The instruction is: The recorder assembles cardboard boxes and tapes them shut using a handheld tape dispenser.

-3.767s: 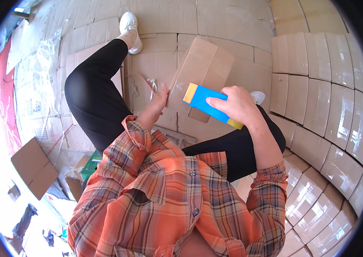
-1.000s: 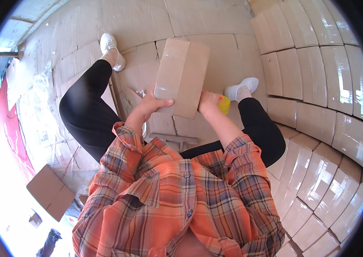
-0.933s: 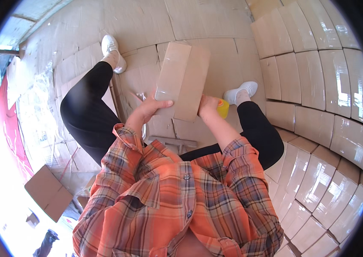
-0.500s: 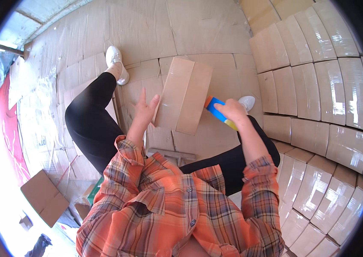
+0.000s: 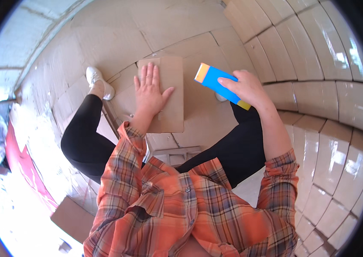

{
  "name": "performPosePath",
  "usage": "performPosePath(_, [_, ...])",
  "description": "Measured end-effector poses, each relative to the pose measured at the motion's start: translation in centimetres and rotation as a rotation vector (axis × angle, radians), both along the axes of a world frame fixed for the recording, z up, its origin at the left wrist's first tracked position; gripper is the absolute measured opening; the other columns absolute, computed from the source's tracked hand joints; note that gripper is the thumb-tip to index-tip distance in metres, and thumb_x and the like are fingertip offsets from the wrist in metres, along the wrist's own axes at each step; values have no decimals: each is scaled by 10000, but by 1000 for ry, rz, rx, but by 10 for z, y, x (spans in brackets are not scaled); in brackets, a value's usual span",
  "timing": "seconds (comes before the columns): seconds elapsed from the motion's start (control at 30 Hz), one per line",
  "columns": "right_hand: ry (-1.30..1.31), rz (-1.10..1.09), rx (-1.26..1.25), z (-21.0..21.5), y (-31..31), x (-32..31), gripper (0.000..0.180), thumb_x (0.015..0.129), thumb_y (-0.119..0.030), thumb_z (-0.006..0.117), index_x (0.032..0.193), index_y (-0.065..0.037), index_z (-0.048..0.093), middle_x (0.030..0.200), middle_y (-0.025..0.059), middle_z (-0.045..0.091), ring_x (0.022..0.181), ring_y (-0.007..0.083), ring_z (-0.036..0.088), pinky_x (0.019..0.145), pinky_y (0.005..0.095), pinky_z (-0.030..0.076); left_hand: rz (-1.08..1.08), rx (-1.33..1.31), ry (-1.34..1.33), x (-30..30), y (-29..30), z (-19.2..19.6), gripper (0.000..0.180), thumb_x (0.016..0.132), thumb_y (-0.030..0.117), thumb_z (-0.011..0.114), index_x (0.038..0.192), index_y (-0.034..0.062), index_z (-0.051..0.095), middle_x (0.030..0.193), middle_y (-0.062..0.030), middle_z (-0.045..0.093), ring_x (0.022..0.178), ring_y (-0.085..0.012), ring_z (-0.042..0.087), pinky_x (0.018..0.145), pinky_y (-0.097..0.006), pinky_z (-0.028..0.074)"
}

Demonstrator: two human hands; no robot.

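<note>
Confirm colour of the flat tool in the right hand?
Blue with orange-yellow ends, seen in the head view: tool in the right hand.

Flattened cardboard sheets point(image 5: 104, 38) cover the floor, while stacked boxes point(image 5: 327, 98) wrapped in glossy film form a wall along the right. A white shoe point(image 5: 98, 81) rests on the sheets at far left, above black trousers point(image 5: 83, 141), with an orange plaid shirt point(image 5: 190, 214) filling the near centre. A small brown carton point(image 5: 72, 218) lies near left beside a red strip point(image 5: 25, 165).
</note>
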State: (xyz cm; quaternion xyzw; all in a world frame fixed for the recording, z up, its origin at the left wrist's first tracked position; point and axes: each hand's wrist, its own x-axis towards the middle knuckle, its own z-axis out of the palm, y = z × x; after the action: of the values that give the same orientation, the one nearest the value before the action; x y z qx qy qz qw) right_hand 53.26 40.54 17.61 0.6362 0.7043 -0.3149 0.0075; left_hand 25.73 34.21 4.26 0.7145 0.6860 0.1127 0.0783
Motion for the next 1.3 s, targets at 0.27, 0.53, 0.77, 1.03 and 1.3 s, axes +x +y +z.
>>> performPosePath(0.27, [-42,26,-40,0,2,12,545,767,-522,626,742,22,647,754,198,654,717,333,641,629,427,479,-69,-36,217,3,-1,6,667,906,512,507,1476,210,338,1565,-22,240,1451,-328,149,1112,-630,136])
performPosePath(0.53, [-29,38,-17,-13,7,10,527,757,-526,628,766,0,666,769,186,665,729,325,646,646,427,481,94,-31,-178,-4,-17,9,692,918,390,560,1488,117,279,1558,-115,229,1446,-361,143,1115,-619,135])
performPosePath(0.77, [-159,47,79,-21,58,-20,565,772,-555,600,908,-12,665,821,157,685,778,299,667,722,414,494,824,-62,-1248,-37,-128,20,729,964,397,510,1503,42,170,1556,-107,214,1432,-311,199,1098,-538,242])
performPosePath(1.03, [-183,173,371,-59,119,-106,589,804,-592,585,916,-16,647,834,179,679,782,324,664,715,433,509,971,-666,-1901,-4,-172,13,902,890,612,516,1504,73,134,1574,-132,125,1437,-347,160,1002,-685,303])
performPosePath(1.3, [-321,331,470,-106,121,-160,490,792,-515,660,949,-51,667,860,148,696,830,308,674,745,415,518,787,-810,-1985,8,-163,11,916,893,637,490,1497,53,123,1563,-193,99,1448,-364,113,1006,-631,350])
